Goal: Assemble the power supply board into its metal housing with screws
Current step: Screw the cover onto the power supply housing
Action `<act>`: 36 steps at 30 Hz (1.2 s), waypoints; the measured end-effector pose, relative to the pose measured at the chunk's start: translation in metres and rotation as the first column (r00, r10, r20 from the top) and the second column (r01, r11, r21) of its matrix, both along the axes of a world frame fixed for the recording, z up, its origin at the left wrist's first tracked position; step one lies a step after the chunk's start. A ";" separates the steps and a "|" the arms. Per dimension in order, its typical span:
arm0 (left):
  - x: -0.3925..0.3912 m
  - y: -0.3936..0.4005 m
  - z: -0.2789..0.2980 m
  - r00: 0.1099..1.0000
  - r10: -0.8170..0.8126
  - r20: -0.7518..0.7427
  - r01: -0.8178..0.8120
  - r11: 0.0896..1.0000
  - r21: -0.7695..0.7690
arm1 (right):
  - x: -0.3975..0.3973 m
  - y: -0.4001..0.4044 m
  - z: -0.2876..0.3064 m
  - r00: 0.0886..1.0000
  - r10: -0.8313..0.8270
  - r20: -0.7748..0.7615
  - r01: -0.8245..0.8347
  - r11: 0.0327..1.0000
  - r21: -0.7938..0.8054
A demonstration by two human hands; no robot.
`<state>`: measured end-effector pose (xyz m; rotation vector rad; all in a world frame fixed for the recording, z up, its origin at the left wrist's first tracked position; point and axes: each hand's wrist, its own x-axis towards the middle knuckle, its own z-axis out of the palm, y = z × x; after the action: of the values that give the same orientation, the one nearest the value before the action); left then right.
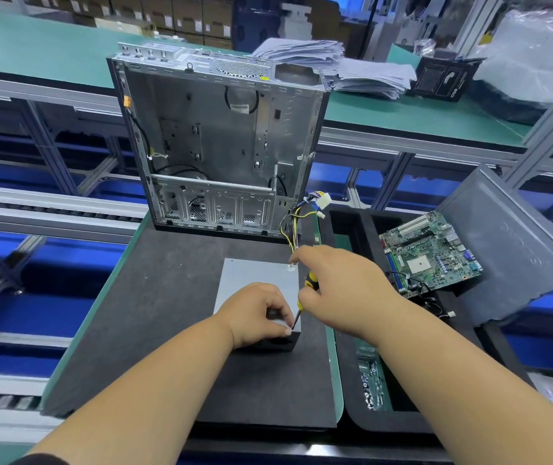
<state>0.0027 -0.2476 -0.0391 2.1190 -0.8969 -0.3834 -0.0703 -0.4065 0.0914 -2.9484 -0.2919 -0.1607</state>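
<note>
The grey metal power supply housing [256, 276] lies flat on the black foam mat [167, 297], its coloured wire bundle [296, 223] running off its far right corner. My left hand [258, 313] grips the housing's near right corner, fingers curled over the top. My right hand [342, 290] holds a yellow-and-black screwdriver [306, 290], whose thin shaft slants down to that same corner next to my left fingertips. The screw itself is hidden.
An open computer case [218, 142] stands upright behind the mat. To the right a black tray [349, 229] holds a green motherboard [429, 253] and, nearer me, loose screws [372, 384]. A grey side panel [520, 250] leans at far right.
</note>
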 end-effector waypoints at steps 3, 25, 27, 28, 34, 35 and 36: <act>0.000 -0.001 0.000 1.000 0.002 0.003 -0.002 1.000 -0.006 | 0.001 -0.002 0.003 1.000 -0.017 0.006 0.018 0.999 -0.048; 0.001 -0.001 -0.001 1.000 -0.020 0.003 0.020 1.000 -0.001 | -0.001 0.001 0.006 0.996 0.021 -0.082 -0.025 0.998 -0.049; 0.001 -0.001 -0.002 1.000 -0.011 0.005 0.011 1.000 -0.004 | 0.000 0.000 0.007 0.998 0.044 -0.055 -0.047 0.997 -0.059; 0.001 -0.001 -0.002 1.000 -0.008 0.004 0.008 1.000 -0.008 | 0.000 0.001 0.007 0.998 0.040 -0.044 -0.043 0.996 -0.075; 0.001 -0.001 -0.002 1.000 -0.012 0.025 0.012 1.000 0.000 | 0.002 0.001 0.003 0.997 -0.049 -0.062 0.036 0.982 -0.186; 0.001 0.000 -0.002 1.000 -0.009 0.013 0.009 1.000 -0.006 | 0.001 0.001 0.002 0.997 -0.041 -0.068 0.031 0.989 -0.143; 0.000 0.000 -0.002 1.000 -0.009 0.003 0.009 1.000 -0.012 | 0.001 0.001 0.003 0.997 -0.026 -0.078 0.018 0.995 -0.093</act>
<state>0.0031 -0.2478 -0.0410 2.1057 -0.9085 -0.3778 -0.0696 -0.4054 0.0940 -3.0413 -0.2625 -0.0332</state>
